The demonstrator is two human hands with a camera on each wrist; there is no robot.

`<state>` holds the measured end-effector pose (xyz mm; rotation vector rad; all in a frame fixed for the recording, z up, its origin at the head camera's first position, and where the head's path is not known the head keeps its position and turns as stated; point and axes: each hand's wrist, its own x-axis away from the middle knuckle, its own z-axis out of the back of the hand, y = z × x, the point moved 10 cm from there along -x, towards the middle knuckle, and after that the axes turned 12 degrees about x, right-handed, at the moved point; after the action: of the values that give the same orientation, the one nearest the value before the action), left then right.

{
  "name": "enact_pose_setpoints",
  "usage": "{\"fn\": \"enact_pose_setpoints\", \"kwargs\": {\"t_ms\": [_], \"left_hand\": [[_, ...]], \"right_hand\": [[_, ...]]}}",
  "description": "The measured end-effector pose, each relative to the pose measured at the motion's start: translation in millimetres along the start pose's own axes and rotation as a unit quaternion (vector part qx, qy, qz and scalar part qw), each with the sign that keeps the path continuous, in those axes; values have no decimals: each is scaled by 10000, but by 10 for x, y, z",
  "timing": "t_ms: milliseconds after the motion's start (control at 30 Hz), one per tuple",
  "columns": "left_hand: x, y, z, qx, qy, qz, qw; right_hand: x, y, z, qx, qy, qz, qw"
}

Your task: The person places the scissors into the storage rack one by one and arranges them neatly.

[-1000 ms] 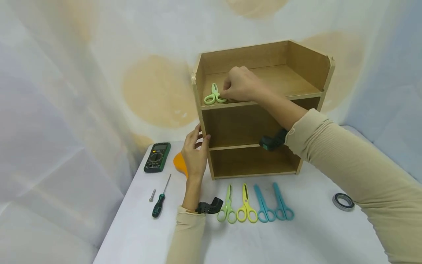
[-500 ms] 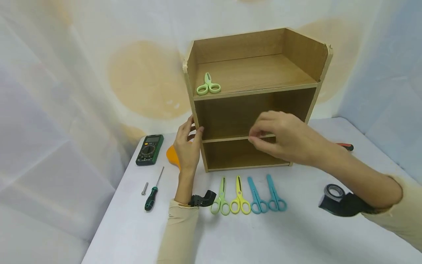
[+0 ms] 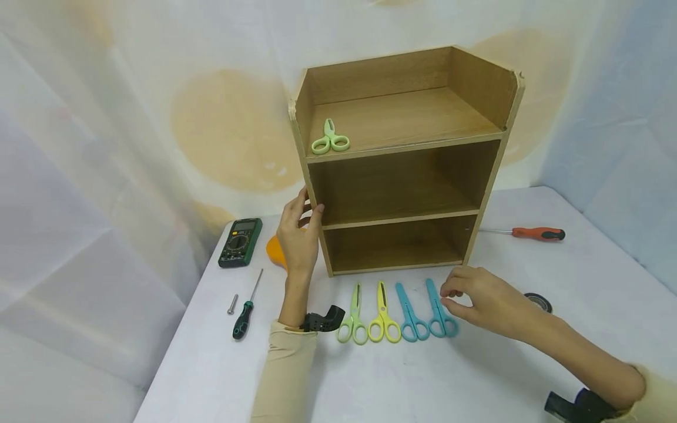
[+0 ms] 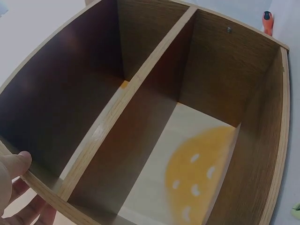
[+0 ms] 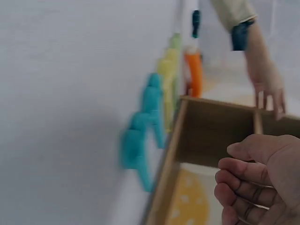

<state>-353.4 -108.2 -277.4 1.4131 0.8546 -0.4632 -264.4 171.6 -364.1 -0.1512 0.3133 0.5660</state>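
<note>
My left hand [image 3: 299,238] grips the left side panel of a wooden shelf unit [image 3: 396,148], its thumb at the panel's front edge and its fingers behind. Light green scissors [image 3: 329,138] lie at the left front of the unit's top tray. A row of scissors stretches along the table before the unit: green scissors [image 3: 357,311], yellow scissors [image 3: 382,314] and two blue scissors [image 3: 408,308]. Empty and loosely curled, my right hand [image 3: 489,299] hovers just right of the rightmost blue scissors [image 3: 438,306].
A multimeter [image 3: 240,242], a green-handled screwdriver [image 3: 243,320], a bolt [image 3: 233,304] and an orange object [image 3: 275,251] lie on the left. On the right are a red-handled screwdriver [image 3: 536,234] and a dark roll [image 3: 539,301], partly hidden by my forearm.
My right hand has let go of the green scissors on the top tray and come down to the right end of the scissors row. My left hand keeps its grip on the panel.
</note>
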Motion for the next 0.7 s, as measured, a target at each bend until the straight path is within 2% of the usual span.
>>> {"fn": "enact_pose_setpoints", "kwargs": {"t_ms": [200,467,567,700], "left_hand": [[-12,11,14,67,22,-40,10000],[-33,-11,32,-4,54,27,10000],[-24,-10,24,26,48,37,10000],[4,-14,-3,51,-15,75,10000]], "right_hand": [[139,149,-328,-6,-406,-222,9989],[178,248,-689,-148,-812,-338,9960],[185,279,-742,-282,-811,-501,9950],[212,268,-674,-423,-676,-554,9953]]}}
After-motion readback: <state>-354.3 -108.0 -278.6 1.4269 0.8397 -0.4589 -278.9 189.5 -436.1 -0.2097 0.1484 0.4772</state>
